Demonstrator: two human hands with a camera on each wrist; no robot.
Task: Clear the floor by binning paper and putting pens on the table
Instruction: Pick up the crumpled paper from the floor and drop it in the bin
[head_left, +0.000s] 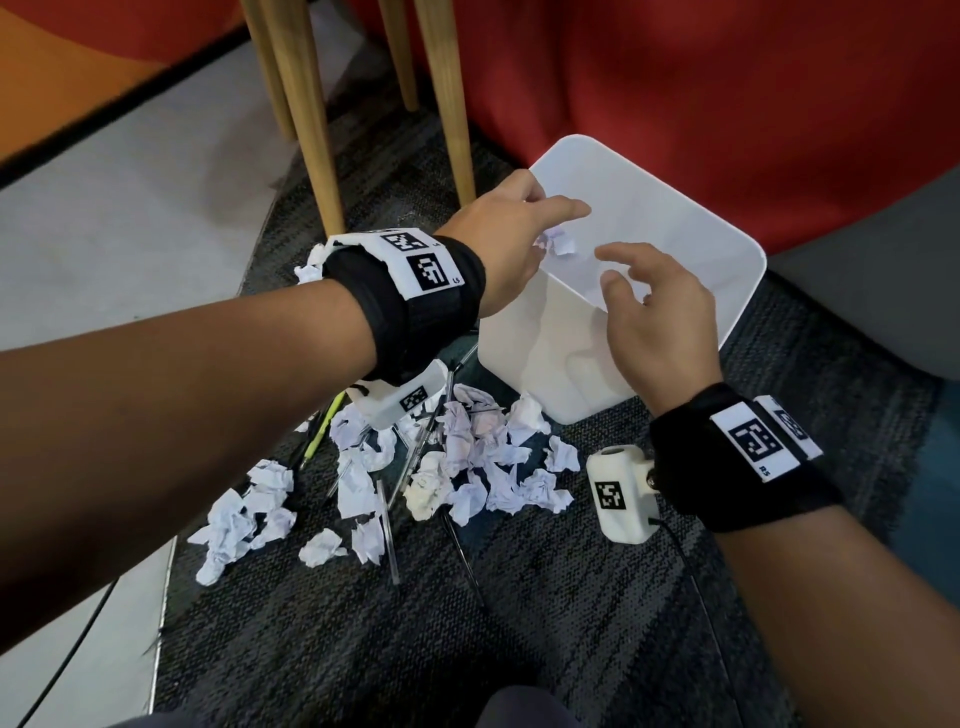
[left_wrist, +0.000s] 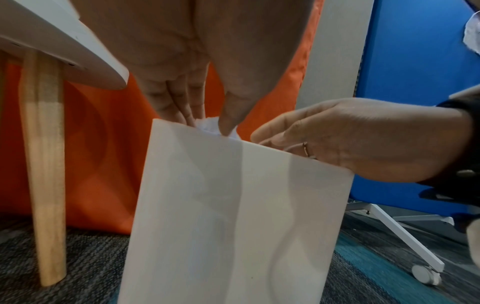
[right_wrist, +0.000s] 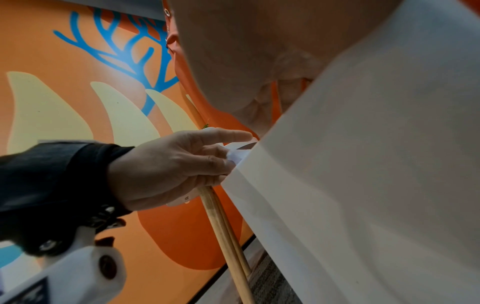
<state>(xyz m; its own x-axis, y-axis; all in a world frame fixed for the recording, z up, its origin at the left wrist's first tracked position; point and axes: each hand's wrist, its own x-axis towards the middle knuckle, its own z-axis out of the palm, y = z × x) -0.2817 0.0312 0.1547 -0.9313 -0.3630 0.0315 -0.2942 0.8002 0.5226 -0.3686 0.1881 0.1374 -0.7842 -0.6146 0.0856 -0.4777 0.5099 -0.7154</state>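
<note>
A white bin (head_left: 748, 291) stands on the dark carpet, its mouth tilted toward me. My left hand (head_left: 553, 228) is over the bin's left rim and pinches a crumpled paper ball (head_left: 558, 241) between thumb and fingers. The left wrist view shows the thumb on that paper ball (left_wrist: 207, 124) just above the bin wall (left_wrist: 233, 205). My right hand (head_left: 623, 273) hovers over the near rim, fingers spread and holding nothing. Several crumpled papers (head_left: 467, 452) and pens (head_left: 387, 525) lie on the carpet in front of the bin, including a green pen (head_left: 324, 426).
Wooden table legs (head_left: 306, 119) rise just left of the bin. A red beanbag (head_left: 675, 78) sits behind it. A black cable (head_left: 462, 551) runs across the carpet near the paper pile. Pale hard floor (head_left: 104, 218) lies to the left.
</note>
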